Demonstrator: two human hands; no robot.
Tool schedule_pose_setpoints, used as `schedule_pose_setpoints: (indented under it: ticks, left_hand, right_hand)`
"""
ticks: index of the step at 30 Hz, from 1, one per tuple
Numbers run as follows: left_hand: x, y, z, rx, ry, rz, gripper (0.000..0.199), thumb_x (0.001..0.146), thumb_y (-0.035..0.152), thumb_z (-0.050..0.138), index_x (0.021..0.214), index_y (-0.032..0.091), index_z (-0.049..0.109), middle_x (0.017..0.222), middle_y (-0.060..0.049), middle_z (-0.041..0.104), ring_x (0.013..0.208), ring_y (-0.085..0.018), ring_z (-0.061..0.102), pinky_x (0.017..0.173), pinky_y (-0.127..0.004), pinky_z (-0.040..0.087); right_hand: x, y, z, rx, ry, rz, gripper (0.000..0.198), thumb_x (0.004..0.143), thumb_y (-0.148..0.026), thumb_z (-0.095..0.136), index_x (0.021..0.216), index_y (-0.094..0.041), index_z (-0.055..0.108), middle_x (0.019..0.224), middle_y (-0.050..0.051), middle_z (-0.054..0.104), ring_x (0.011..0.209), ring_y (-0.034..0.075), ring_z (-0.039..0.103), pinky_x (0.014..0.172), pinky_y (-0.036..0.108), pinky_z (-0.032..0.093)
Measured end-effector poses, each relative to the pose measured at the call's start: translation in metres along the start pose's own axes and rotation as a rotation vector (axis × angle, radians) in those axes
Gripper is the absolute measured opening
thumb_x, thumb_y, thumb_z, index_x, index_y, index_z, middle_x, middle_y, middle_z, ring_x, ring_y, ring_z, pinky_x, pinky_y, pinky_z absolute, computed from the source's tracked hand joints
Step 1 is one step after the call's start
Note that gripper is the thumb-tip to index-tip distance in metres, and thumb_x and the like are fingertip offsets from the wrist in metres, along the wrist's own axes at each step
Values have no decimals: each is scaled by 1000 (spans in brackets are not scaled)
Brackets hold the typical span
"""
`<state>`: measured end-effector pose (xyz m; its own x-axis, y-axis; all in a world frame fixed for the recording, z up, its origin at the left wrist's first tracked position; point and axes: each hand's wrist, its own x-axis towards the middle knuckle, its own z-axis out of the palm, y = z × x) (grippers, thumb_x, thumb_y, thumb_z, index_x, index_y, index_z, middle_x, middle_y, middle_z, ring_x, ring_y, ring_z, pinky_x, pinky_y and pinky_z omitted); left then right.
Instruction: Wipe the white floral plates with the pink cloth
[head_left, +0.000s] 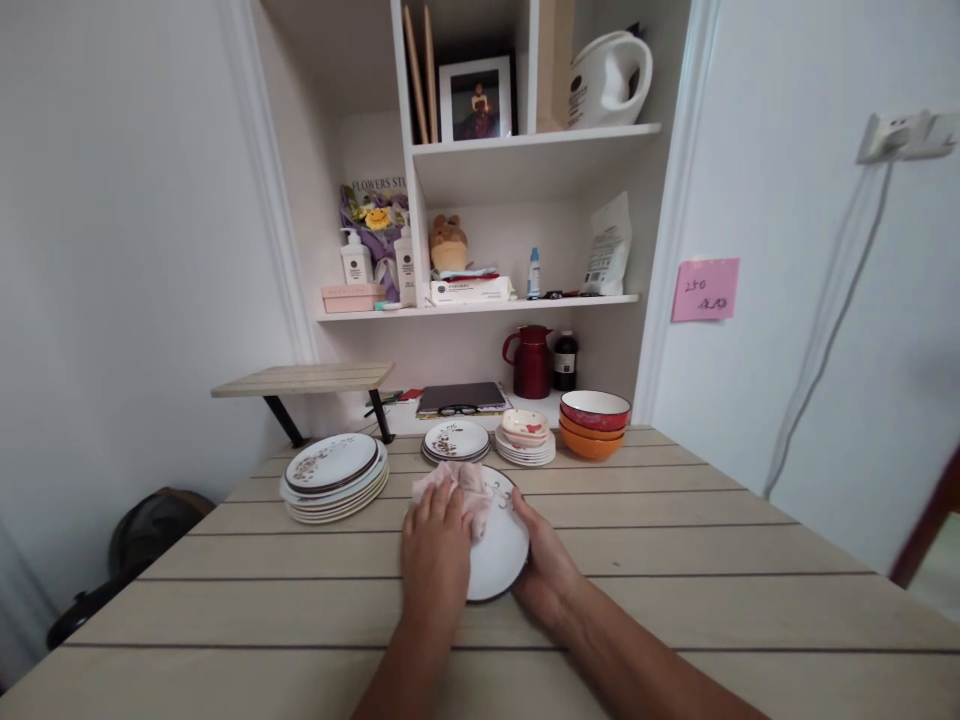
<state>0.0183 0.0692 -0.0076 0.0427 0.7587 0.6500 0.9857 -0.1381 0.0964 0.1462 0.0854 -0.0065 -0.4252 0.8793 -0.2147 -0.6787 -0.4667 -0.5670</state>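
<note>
A white plate [501, 555] with a dark rim and a floral pattern is held tilted above the table near its middle. My right hand [546, 570] grips its right edge, thumb on the face and the other fingers behind it. Against the plate's left side, my left hand [437, 540] presses a crumpled pale pink cloth [469, 490]; its fingers lie over the cloth. The plate's lower left part is hidden behind this hand.
On the slatted table [660, 570] stand a large plate stack [334, 480], a smaller plate stack [456, 440], small dishes on saucers [525, 438] and stacked bowls [594, 425]. Behind are a red jug [531, 362], a dark bottle [565, 360] and a small raised shelf [304, 378].
</note>
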Motion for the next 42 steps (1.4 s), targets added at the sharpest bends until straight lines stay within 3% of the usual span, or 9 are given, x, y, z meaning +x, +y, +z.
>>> schedule_pose_setpoints:
  ticks: [5,10,15,20,26,32,36,39,42]
  left_hand:
    - [-10,13,7,-79,-55,148,35,84,15,53,118,19,60,129,-10,59,118,-27,53,100,-48,43]
    - [-12,22,15,-208,-95,262,43,85,11,49,126,20,55,139,-9,51,130,-24,45,106,-49,39]
    - [-4,8,8,-193,-31,148,46,87,12,43,132,21,50,145,-8,44,134,-24,39,108,-50,37]
    - [-2,-3,4,-85,0,-20,38,92,19,40,125,17,57,140,-10,50,130,-28,43,104,-50,39]
    - [-11,8,10,-189,-152,150,36,86,17,48,120,19,61,131,-9,58,118,-26,54,100,-45,45]
    - [-11,17,12,-338,-223,363,48,85,11,46,132,24,50,143,-4,46,134,-21,39,110,-46,36]
    - [-4,7,8,-320,-211,310,51,88,13,42,138,26,43,149,-1,36,140,-20,28,115,-50,24]
    - [2,3,7,-303,-221,239,49,91,17,38,139,25,41,150,-3,34,141,-20,26,115,-49,23]
    - [13,3,9,-308,-269,279,49,91,19,41,139,26,41,151,-3,33,140,-20,26,115,-48,24]
  right_hand:
    - [4,-21,-15,17,36,-72,54,82,-56,54,115,-14,63,98,11,74,92,26,68,86,39,49]
    - [4,-19,-15,-15,-58,-61,53,81,-56,56,113,-14,64,101,11,73,95,25,67,88,37,49]
    - [-2,3,0,-86,-61,-1,52,83,-54,56,116,-15,63,101,9,74,97,23,67,94,36,45]
    - [-1,3,2,-54,5,8,52,82,-54,56,114,-14,63,96,10,75,92,24,68,92,38,47]
    - [7,-21,-18,49,154,-86,45,83,-51,55,109,-15,64,91,9,75,88,25,69,88,40,49]
    - [7,-23,-20,68,14,0,47,83,-52,55,102,-10,66,94,12,74,91,25,69,89,37,48]
    - [4,-8,-8,46,-58,0,41,86,-46,55,109,-14,65,103,9,73,96,21,68,94,34,46]
    - [3,-4,-5,-5,-98,22,49,85,-51,53,117,-14,62,110,10,71,101,23,66,97,37,44]
    - [6,-10,-9,1,-104,-5,51,86,-52,52,119,-14,61,111,11,70,104,24,65,98,37,43]
